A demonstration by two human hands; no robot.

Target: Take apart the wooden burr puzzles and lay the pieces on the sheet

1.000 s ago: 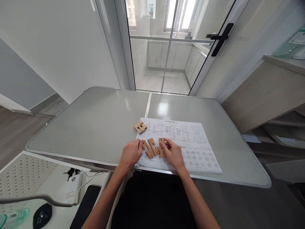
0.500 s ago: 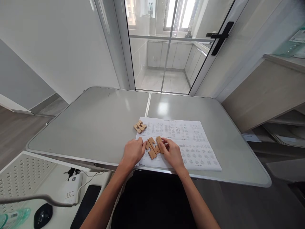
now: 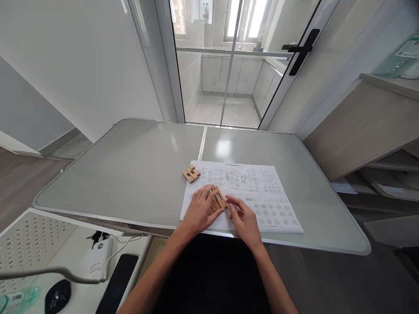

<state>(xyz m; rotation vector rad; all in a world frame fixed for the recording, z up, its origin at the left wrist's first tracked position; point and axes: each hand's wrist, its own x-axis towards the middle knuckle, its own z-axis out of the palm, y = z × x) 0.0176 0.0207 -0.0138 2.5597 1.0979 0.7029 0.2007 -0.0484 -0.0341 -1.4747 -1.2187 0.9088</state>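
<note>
Flat wooden puzzle pieces point(image 3: 219, 199) with cut-out notches lie side by side on a printed paper sheet point(image 3: 281, 218). My left hand point(image 3: 200, 209) reaches over them from the left, its fingers along the far side and its thumb along the near side, gripping them. Much of the pieces is hidden under that hand. Just right of the pieces is my right hand point(image 3: 243, 219), its fingers bent and thumb and forefinger apart, with nothing visible between them. Another small cluster of notched wooden pieces point(image 3: 191, 173) sits at the sheet's upper left corner.
The grey folding table point(image 3: 140, 174) has a centre seam. At lower left, a white surface bears a black mouse point(image 3: 58, 295), a phone point(image 3: 117, 283), a white box-shaped device point(image 3: 101, 258) and cables. A glass door point(image 3: 229, 87) stands behind the table, shelving point(image 3: 363, 126) to the right.
My left hand has moved right, over the wooden pieces, which now sit closer together. My right hand has let go of the numbered piece and drawn slightly right.
</note>
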